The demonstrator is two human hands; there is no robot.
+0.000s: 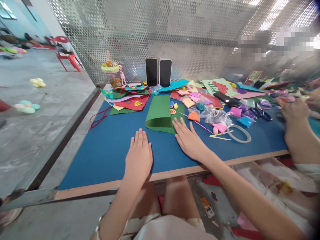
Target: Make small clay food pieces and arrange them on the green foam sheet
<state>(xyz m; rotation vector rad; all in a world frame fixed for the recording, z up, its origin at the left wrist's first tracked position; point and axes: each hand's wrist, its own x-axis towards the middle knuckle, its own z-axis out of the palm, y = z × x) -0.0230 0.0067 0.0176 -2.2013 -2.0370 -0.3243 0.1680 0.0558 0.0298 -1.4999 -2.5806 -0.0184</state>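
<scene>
Taking the folded green sheet [161,115] at the middle of the blue worktop [105,150] as the landmark, a red cord [98,118] lay well to its left near the worktop's edge, and a fanned pile of coloured sheets [128,98] sat just beyond it to the upper left. Behind that pile stood one decorated cup [111,74] with small ornaments heaped on its top. Two phones [158,72] stood upright side by side directly behind the green sheet, against the perforated metal screen [150,30]. The left hand [138,156] rested palm down on the bare worktop just below and left of the green sheet, fingers straight, close together and gripping nothing. The right hand [188,138] lay flat too, angled inward, its open fingers [178,125] touching the sheet's near right corner and holding nothing. Right of the sheet sat a heap of small clear bags [215,115], each holding a lump of coloured clay in orange, pink, teal, blue or purple; their number could not be told. One roll of clear tape [238,133] lay flat below the bags, and one dark phone [226,99] lay face up beyond them. Farthest right, another person's hand [295,110] worked among more bags.
</scene>
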